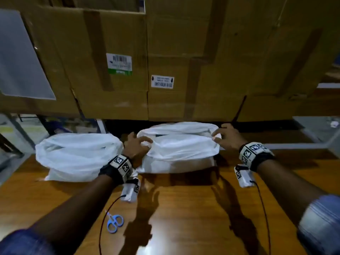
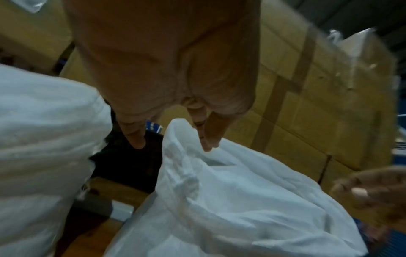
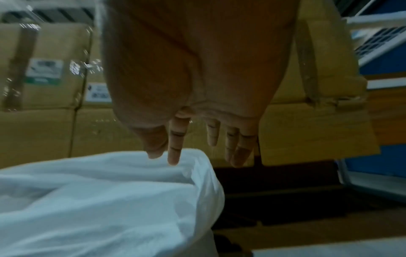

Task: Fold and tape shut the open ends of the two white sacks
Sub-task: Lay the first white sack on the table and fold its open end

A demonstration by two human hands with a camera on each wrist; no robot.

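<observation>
Right sack (image 1: 181, 144) mouth runs left–right: left hand (image 1: 135, 146) pinching its left end; right hand (image 1: 227, 138) at its right end, grip slack, near-open.

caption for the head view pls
Both hands, left hand and right hand, at the ends of the right sack.

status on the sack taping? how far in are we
Early. Done: nothing taped; both sacks show open, loose tops. In hand: the left hand and right hand are at the two ends of the right sack's open mouth, apparently starting to gather it for the fold. Left: fold and tape it, then the untouched left sack. Blue scissors lie on the table; no tape in view.
</observation>
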